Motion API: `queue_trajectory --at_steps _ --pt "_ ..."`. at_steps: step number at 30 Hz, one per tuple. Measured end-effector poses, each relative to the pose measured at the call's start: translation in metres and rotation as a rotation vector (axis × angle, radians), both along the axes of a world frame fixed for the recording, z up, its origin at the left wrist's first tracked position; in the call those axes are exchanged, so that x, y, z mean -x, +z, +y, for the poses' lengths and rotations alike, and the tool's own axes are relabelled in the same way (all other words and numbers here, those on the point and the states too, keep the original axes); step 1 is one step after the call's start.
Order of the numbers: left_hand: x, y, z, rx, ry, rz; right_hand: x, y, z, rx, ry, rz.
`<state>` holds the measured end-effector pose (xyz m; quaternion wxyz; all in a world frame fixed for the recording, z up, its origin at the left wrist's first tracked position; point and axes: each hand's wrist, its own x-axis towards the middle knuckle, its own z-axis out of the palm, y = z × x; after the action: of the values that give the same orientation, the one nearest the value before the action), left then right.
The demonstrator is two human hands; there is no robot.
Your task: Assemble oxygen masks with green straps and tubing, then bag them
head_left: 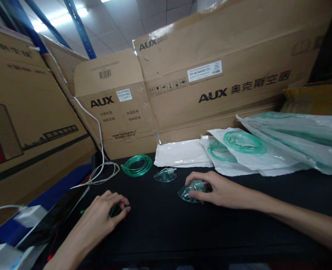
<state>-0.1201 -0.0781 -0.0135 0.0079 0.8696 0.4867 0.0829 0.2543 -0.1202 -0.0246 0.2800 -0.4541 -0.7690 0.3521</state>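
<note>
My right hand [208,189] is closed around a clear green-tinted oxygen mask [188,194], low over the black tabletop. The fingers and thumb cover part of the mask. Behind it lies a second clear oxygen mask [165,175] with a pale connector, touched by neither hand. On the left, my left hand [109,210] curls with thumb and fingers around green tubing [115,210], mostly hidden by the palm. A small green end [83,212] shows past the back of that hand. Farther back sits a coil of green tubing [137,165].
White packets [182,153] lie at the back, with clear-fronted bags of green tubing [243,144] to the right. Cardboard boxes [216,86] wall off the rear and left. A white cable [99,131] hangs down beside a dark device and plugs [30,215] at the left.
</note>
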Motion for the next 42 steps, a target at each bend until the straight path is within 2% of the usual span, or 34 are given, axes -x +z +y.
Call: queue_trajectory --at_steps 6,11,14,17,21,24,27,31,35,42 --pt "0.003 0.000 0.005 0.038 -0.027 -0.010 0.000 -0.001 0.000 -0.020 -0.010 -0.024" --pt "-0.001 0.001 0.004 -0.025 0.008 -0.053 0.000 -0.001 0.001 -0.037 -0.012 -0.029" --pt "-0.022 0.006 0.007 -0.081 -0.019 -0.113 -0.001 0.001 0.002 -0.084 -0.042 -0.033" --pt "-0.059 0.018 0.016 -0.096 -0.094 -0.169 -0.002 0.001 0.006 -0.163 -0.094 -0.015" --pt "-0.104 0.031 0.038 -0.032 -0.223 -0.204 -0.004 -0.001 0.016 -0.231 -0.144 0.073" --pt "-0.119 0.032 0.054 0.063 -0.317 -0.220 -0.001 0.000 0.027 -0.290 -0.176 0.094" --pt "-0.119 0.026 0.063 0.148 -0.365 -0.274 0.010 0.007 0.038 -0.369 -0.177 0.088" --pt "-0.113 0.016 0.066 0.196 -0.348 -0.363 0.029 0.010 0.049 -0.420 -0.138 0.055" --pt "-0.111 0.012 0.065 0.248 -0.360 -0.437 0.035 -0.001 0.053 -0.427 -0.106 0.020" --pt "-0.113 0.013 0.064 0.258 -0.360 -0.442 0.025 -0.017 0.053 -0.404 -0.143 -0.020"
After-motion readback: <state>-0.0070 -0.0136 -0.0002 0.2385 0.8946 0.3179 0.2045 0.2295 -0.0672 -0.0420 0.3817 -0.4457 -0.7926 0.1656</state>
